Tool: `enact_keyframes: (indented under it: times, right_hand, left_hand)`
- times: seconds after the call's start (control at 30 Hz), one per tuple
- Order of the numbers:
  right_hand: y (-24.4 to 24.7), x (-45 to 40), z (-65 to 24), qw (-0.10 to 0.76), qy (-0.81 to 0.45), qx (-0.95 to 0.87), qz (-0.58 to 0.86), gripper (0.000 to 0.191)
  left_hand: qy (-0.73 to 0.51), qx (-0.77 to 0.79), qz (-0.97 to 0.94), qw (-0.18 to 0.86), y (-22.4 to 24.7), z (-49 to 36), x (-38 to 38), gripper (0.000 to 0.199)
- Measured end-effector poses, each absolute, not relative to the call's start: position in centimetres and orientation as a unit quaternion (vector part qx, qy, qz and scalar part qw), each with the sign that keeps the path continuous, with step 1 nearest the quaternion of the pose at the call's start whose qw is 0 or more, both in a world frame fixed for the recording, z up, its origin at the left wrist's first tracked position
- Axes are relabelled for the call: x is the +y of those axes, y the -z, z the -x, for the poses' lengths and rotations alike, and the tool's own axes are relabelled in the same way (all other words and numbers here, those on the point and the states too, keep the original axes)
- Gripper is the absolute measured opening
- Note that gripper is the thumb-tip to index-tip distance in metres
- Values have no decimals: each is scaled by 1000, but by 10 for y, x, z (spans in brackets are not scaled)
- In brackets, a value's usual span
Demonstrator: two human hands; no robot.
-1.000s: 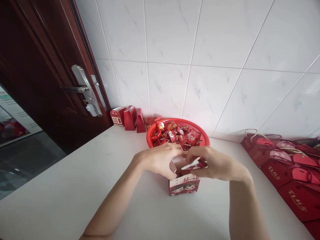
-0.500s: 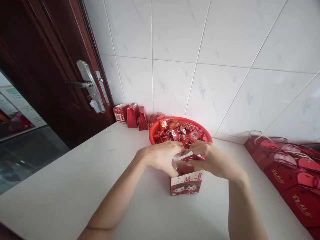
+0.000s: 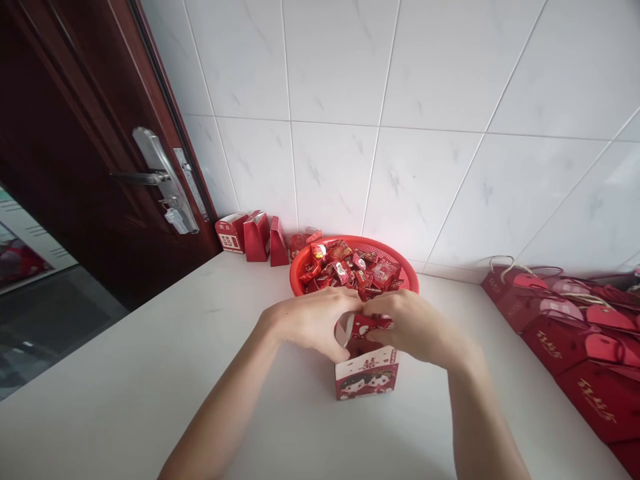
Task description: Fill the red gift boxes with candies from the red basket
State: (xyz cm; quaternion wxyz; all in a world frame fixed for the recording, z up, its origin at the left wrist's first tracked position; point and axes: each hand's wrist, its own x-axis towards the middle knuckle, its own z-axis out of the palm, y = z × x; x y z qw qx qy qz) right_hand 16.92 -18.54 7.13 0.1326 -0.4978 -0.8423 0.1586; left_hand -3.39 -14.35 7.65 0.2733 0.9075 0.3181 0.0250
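A small open-topped gift box (image 3: 367, 383) stands upright on the white table, red and cream with two cartoon figures on its front. My left hand (image 3: 317, 325) grips the box at its left side, thumb over the near left corner. My right hand (image 3: 417, 325) is closed on a red wrapped candy packet (image 3: 361, 327) at the mouth of the box; the fingers hide part of it. Just behind both hands sits a red plastic basket (image 3: 411, 270) with many red-wrapped candies (image 3: 345, 272) in it.
Several small red boxes (image 3: 257, 239) stand by the wall at the back left. Red gift bags (image 3: 550, 347) with cord handles line the right side. A dark wooden door (image 3: 90, 133) with a metal handle (image 3: 145, 177) is at the left; white tiles back the table.
My right hand has lowered the candy packet from above the rim into the box opening. My left hand stays on the box. The whole view has shifted slightly.
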Motion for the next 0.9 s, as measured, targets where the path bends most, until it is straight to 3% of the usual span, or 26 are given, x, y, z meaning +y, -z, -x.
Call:
enact_keyframes:
  times: [0.37,0.53,0.67,0.9]
  right_hand:
    - [-65,-193,-159,146,-19,-846,512,20]
    - [-55,-187,-163,173,28,-899,401,9]
    - [-46,-182,-163,186,72,-912,358,12]
    - [-56,-188,-164,126,41,-914,384,14]
  left_hand:
    - [-30,321,-906,273,-77,32,-141,31]
    - [-25,335,-905,261,-78,32,-141,32]
    - [-12,330,-911,246,-81,32,-139,32]
    - [-1,329,-916,230,-89,32,-148,31]
